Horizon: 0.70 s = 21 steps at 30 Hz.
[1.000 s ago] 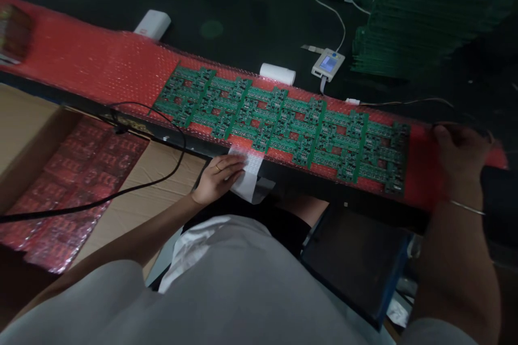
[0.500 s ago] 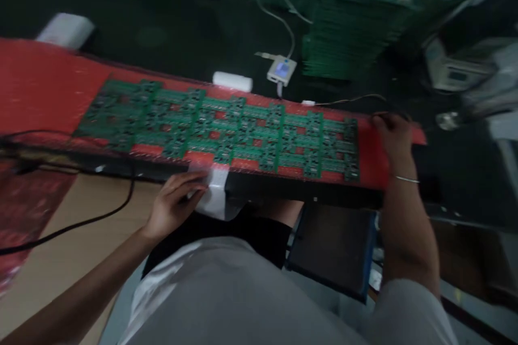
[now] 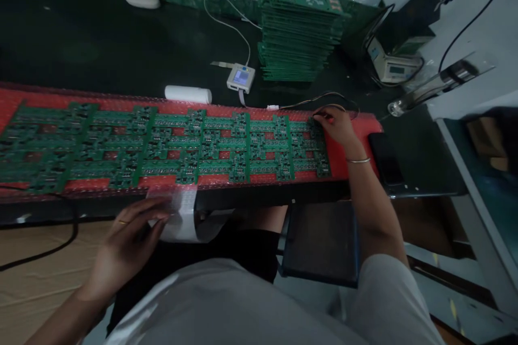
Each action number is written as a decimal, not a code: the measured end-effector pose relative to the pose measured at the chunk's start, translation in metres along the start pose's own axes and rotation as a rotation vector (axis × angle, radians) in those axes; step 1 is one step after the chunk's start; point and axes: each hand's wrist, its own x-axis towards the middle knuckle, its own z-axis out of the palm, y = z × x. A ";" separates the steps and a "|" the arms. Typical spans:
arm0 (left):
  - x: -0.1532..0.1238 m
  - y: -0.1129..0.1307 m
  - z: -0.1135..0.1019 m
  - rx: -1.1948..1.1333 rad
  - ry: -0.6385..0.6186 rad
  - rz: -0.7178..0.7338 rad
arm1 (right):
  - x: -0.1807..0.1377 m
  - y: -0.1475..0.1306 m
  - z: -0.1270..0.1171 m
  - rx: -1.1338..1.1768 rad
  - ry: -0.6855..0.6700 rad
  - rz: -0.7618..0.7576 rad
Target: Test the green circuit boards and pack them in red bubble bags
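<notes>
A long row of green circuit boards (image 3: 224, 143) lies on red bubble wrap (image 3: 348, 164) along the table's front edge. My right hand (image 3: 338, 124) is over the right end of the row, thumb and fingers pinched at the last board's upper corner. A thin cable (image 3: 305, 101) loops to that hand; its held end is hidden by the fingers. The cable's white connector (image 3: 273, 108) lies on the wrap's back edge. My left hand (image 3: 135, 229) is closed at the left edge of a whitish label strip (image 3: 184, 218), which hangs over the table edge below the boards.
Behind the boards are a white tube (image 3: 188, 94) and a small device with a lit screen (image 3: 240, 77). Farther back rises a stack of green boards (image 3: 297, 43). A scale-like instrument (image 3: 396, 69), a clear cylinder (image 3: 441, 83) and a dark phone-like slab (image 3: 384, 159) are at right.
My view has shifted to the right. My right hand has moved left from the bare red wrap onto the last board's corner. My left hand stays by the label strip.
</notes>
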 end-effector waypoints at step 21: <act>0.244 0.168 0.212 -0.371 -0.473 0.123 | 0.000 0.014 0.018 0.026 0.067 0.005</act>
